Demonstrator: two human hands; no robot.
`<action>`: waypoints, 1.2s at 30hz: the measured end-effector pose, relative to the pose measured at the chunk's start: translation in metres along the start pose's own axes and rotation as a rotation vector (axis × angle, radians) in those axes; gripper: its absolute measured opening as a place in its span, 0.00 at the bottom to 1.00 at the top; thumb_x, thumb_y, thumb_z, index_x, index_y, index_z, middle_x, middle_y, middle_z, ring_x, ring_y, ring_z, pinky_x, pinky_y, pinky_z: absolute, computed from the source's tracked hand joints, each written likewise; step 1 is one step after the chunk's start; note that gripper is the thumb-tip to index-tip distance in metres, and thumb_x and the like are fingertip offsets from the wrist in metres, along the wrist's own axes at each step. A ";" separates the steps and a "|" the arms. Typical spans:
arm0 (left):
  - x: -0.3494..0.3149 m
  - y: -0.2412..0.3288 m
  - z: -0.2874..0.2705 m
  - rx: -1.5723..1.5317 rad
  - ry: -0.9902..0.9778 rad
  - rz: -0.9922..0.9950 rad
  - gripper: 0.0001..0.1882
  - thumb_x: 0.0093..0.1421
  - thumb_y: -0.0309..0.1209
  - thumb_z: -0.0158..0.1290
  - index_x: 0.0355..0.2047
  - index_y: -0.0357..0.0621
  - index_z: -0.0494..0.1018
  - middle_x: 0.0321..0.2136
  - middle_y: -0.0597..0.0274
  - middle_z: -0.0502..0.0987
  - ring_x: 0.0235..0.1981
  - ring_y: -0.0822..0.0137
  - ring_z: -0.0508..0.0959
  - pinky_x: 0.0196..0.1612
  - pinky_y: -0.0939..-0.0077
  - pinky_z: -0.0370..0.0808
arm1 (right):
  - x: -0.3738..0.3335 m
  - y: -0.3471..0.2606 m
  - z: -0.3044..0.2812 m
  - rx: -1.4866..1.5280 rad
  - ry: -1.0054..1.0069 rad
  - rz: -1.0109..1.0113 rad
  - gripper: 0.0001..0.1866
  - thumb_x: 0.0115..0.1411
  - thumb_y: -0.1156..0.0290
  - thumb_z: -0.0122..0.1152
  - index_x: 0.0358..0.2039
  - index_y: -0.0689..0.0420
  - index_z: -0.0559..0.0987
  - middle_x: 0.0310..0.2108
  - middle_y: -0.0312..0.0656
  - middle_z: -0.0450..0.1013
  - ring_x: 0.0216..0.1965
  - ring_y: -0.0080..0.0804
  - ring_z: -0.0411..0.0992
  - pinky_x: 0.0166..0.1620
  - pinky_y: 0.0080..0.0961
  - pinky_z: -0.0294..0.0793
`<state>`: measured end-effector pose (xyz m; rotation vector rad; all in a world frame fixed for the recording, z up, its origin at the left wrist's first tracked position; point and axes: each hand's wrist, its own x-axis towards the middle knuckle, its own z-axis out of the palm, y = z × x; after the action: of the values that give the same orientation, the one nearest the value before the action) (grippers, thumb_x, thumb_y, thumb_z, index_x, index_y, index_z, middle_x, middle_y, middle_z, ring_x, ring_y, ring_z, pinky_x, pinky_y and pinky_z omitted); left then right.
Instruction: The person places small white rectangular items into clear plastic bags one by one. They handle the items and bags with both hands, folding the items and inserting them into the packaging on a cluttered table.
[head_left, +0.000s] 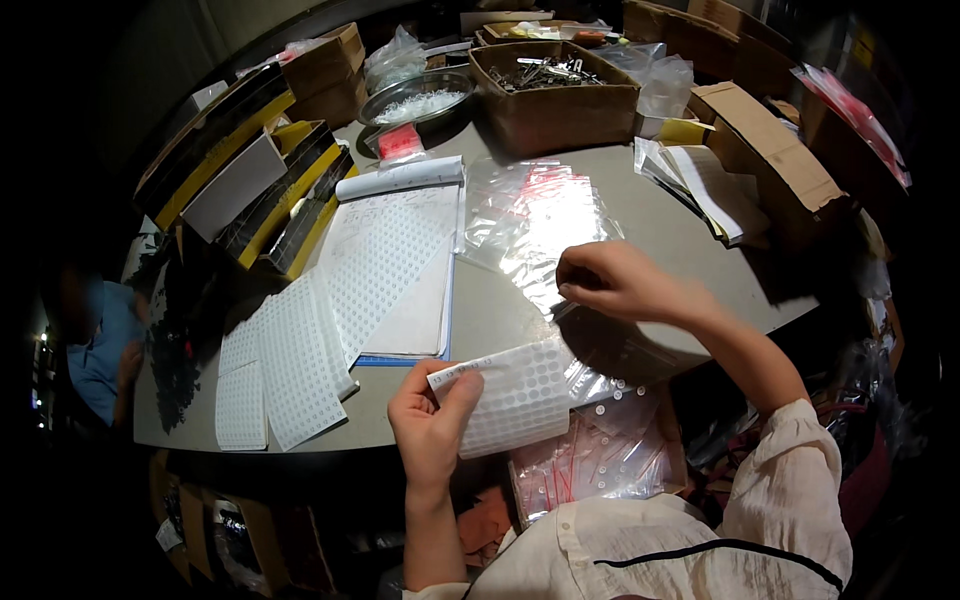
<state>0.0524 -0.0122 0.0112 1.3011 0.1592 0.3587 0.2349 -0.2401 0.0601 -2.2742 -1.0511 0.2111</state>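
Observation:
My left hand [428,425] grips a sheet of round stickers [522,405] at its left edge, thumb on top. Rows of pale dots cover the sheet, and some spots along its top edge look bare. My right hand [612,280] is closed in a pinch above the table; whatever its fingertips hold is too small to make out. Beneath and beyond it lie overlapping clear zip bags [545,215] with red seal lines, shining in the light. Below the sheet, a carton holds more clear bags [590,460] with small round stickers on them.
Left of the bags lies a notepad [415,290] with more sticker sheets [300,350] over it. Behind stand a cardboard box of metal parts [555,105] and a bowl of clear pieces [415,105]. Black-and-yellow boxes [285,190] line the left; another person [100,340] sits beyond.

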 end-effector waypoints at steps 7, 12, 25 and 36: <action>0.000 -0.002 -0.002 -0.038 0.020 0.025 0.05 0.63 0.23 0.61 0.37 0.36 0.77 0.30 0.69 0.79 0.30 0.82 0.74 0.35 0.87 0.69 | 0.033 0.036 0.006 -0.272 -0.009 -0.037 0.17 0.61 0.62 0.68 0.39 0.64 0.77 0.31 0.53 0.78 0.35 0.49 0.77 0.39 0.41 0.74; -0.003 -0.006 -0.004 -0.090 0.113 0.091 0.05 0.62 0.22 0.61 0.37 0.36 0.77 0.31 0.67 0.79 0.31 0.81 0.75 0.37 0.86 0.69 | 0.003 0.012 -0.015 -0.293 -0.056 0.219 0.31 0.56 0.52 0.74 0.49 0.61 0.74 0.32 0.59 0.78 0.39 0.58 0.77 0.42 0.47 0.74; -0.007 -0.009 -0.010 -0.137 0.099 0.181 0.04 0.62 0.23 0.62 0.36 0.37 0.77 0.31 0.65 0.80 0.32 0.77 0.76 0.41 0.83 0.70 | -0.072 -0.045 -0.016 -0.540 -0.365 0.120 0.31 0.63 0.43 0.63 0.54 0.57 0.78 0.24 0.51 0.78 0.29 0.55 0.79 0.34 0.46 0.76; -0.006 -0.012 -0.012 -0.163 0.112 0.195 0.05 0.63 0.24 0.61 0.36 0.37 0.77 0.32 0.63 0.80 0.33 0.76 0.76 0.41 0.81 0.72 | -0.049 -0.003 -0.014 -0.488 -0.162 0.077 0.26 0.67 0.46 0.59 0.54 0.53 0.81 0.23 0.54 0.77 0.27 0.56 0.77 0.32 0.46 0.74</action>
<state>0.0454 -0.0063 -0.0038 1.1387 0.0946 0.5997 0.2056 -0.2810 0.0679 -2.7756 -1.2006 0.1873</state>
